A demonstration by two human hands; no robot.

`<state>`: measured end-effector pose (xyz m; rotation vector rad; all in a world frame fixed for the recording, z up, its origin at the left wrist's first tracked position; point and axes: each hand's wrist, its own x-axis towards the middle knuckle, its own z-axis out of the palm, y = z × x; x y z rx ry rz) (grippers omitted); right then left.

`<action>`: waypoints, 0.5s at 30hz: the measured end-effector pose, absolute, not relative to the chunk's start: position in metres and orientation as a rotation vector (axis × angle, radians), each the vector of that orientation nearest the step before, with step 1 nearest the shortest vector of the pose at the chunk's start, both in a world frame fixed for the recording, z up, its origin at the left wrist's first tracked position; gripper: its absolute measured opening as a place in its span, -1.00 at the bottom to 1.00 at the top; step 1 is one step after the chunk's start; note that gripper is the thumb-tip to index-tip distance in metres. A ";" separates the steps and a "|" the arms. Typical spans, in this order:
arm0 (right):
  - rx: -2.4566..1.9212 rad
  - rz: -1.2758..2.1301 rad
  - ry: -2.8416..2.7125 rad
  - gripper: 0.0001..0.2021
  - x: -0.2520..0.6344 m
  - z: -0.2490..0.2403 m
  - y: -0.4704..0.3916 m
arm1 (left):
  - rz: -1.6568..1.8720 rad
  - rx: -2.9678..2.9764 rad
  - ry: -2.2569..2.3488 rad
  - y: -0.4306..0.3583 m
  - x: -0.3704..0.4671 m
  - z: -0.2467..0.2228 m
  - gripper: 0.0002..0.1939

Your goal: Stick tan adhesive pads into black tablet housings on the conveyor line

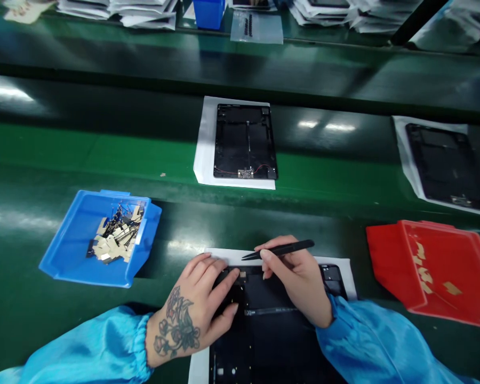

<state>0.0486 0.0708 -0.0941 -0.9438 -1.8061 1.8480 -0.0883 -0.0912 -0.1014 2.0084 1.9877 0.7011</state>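
Note:
A black tablet back shell lies on a white sheet at the near edge, right in front of me. My left hand rests on the shell's upper left corner, fingertips pressing near a small gold piece. My right hand holds black tweezers pointing left, its fingers touching the shell's top edge. Both sleeves are shiny blue.
A blue bin of small gold-and-black parts stands at the left. A red tray with a few gold strips sits at the right. Two more black shells on white sheets lie on the green belt behind. Stacks of paper line the far side.

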 end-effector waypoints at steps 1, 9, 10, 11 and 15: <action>-0.946 1.851 -1.807 -0.85 0.049 -0.094 0.070 | 0.705 2.009 1.984 -0.091 -0.089 -0.101 -0.53; -0.924 1.878 -1.687 -0.77 0.053 -0.097 0.070 | 0.719 1.959 1.969 -0.090 -0.092 -0.098 -0.56; -0.894 1.875 -1.644 -0.70 0.053 -0.095 0.072 | 0.739 1.953 1.955 -0.090 -0.093 -0.097 -0.57; -0.875 1.879 -1.604 -0.65 0.053 -0.092 0.073 | 0.764 1.948 1.939 -0.090 -0.093 -0.097 -0.57; -0.979 1.925 -1.629 -0.74 0.040 -0.073 0.085 | 0.860 1.863 1.936 -0.088 -0.097 -0.098 -0.64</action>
